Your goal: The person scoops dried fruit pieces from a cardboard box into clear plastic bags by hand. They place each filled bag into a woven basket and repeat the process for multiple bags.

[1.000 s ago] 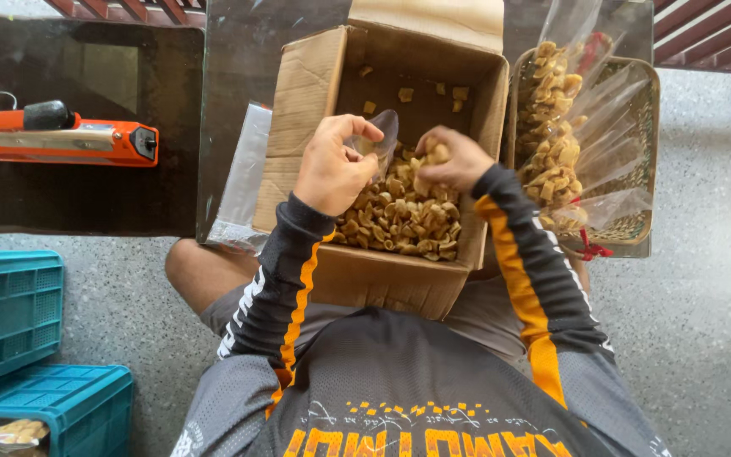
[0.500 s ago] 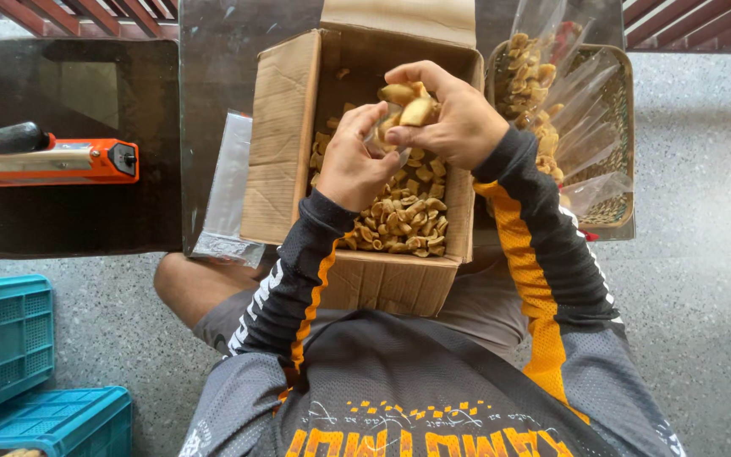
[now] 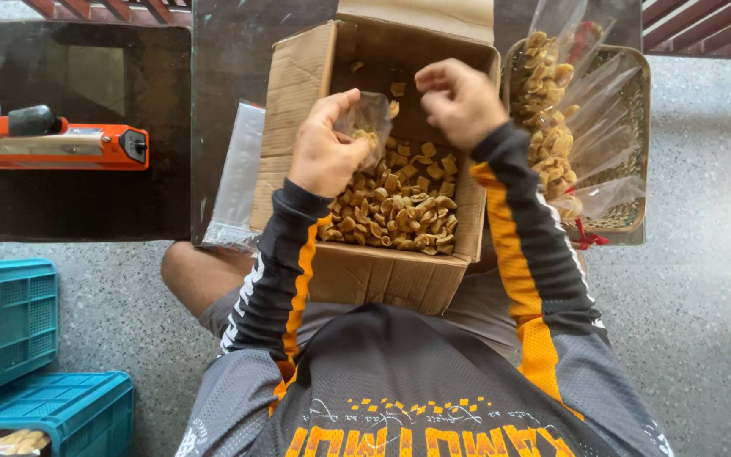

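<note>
Seen from the head camera looking straight down, a person sits on a speckled grey floor (image 3: 704, 338) with an open brown cardboard box (image 3: 298, 110) resting against the lap, its flaps up and its bottom covered in small pale golden puffed snack pieces (image 3: 399, 203). The left hand (image 3: 325, 152) hovers above the left half of the box, its grip pinched together on the edge of a small clear plastic bag (image 3: 370, 118) that already shows a few snack pieces inside. The bag hangs with its long axis roughly upright, mouth toward the top, just to the right of the left hand's fingers. The right hand (image 3: 460, 100) is raised over the far right part of the box, fingers loosely curled together; whether it encloses any snack pieces cannot be told. The bag lies between the two hands, touching the left and a short way left of the right, so the left hand is the nearer. Just beside the box on the right sits a shallow woven tray (image 3: 632, 127) carrying filled clear snack packets (image 3: 552, 118). On the left, a flat stack of empty clear bags (image 3: 234, 178) lies on a dark table (image 3: 86, 203), and farther left rests an orange heat sealer (image 3: 61, 144). Two teal plastic crates (image 3: 10, 330) stand at the lower left.
</note>
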